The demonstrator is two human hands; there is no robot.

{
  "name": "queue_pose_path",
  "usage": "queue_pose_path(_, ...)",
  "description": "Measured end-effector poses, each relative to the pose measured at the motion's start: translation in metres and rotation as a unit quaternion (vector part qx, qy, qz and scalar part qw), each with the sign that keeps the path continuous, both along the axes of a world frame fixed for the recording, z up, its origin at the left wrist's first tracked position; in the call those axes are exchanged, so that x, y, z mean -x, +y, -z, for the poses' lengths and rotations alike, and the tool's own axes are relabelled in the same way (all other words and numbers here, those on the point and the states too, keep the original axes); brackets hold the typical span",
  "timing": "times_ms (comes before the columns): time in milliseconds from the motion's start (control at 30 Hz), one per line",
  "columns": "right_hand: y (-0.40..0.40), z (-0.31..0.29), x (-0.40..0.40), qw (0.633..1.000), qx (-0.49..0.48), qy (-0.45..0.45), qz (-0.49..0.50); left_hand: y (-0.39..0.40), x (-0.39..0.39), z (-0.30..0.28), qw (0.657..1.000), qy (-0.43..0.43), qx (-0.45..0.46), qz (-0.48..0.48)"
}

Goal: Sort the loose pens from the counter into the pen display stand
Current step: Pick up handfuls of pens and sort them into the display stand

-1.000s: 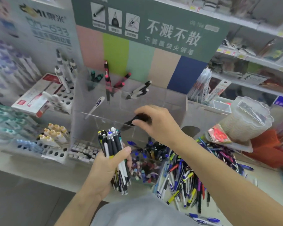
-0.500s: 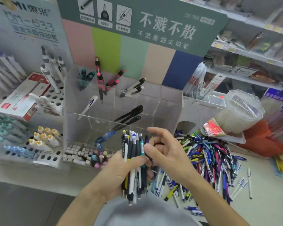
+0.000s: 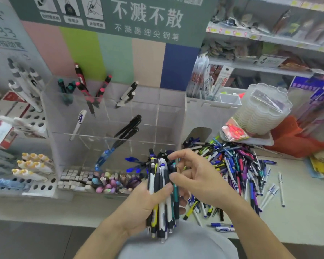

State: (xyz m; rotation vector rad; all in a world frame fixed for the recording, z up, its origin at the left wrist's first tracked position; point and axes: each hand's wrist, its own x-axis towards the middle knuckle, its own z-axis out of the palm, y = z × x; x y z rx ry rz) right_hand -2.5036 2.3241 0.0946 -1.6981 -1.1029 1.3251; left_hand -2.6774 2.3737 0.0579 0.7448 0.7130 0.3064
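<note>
You have a single head-worn, wide-angle view, looking forward and down at close range. It faces the clear pen display stand [image 3: 112,116] and counter [image 3: 297,217], with shelves [image 3: 260,40] at upper right.

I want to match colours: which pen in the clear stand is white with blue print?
The lone white pen leaning in the stand's left compartment; the others are black, red, green or blue.

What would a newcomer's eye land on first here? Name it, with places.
First, the fistful of pens gripped upright in the left hand at centre, the right hand picking at it. Next, the heap of loose pens on the counter to the right. Behind stands the clear display stand, mostly bare.
</note>
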Motion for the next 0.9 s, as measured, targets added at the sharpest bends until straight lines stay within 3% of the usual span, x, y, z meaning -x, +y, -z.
queue_pose_path(200, -0.007, 0.008, -0.015, 0.988, -0.034, -0.144, -0.045, -0.002, -0.009, 0.001, 0.999, 0.005, 0.048, 0.018)
queue_pose_path(500, -0.022, 0.018, -0.032, 0.994, -0.058, -0.092, 0.027, -0.014, -0.027, 0.007, 0.998, 0.055, 0.032, -0.004)
queue_pose_path(667, -0.023, 0.02, -0.045, 0.998, 0.005, -0.051, -0.023, -0.015, -0.035, 0.008, 0.997, 0.054, 0.053, 0.01)
queue_pose_path(733, -0.022, 0.018, -0.048, 0.996, 0.02, -0.075, -0.054, -0.016, -0.038, 0.008, 0.996, 0.049, 0.074, 0.021)
queue_pose_path(900, -0.021, 0.017, -0.056, 0.998, -0.024, -0.048, -0.028, -0.017, -0.044, 0.007, 0.995, 0.025, 0.095, 0.023)
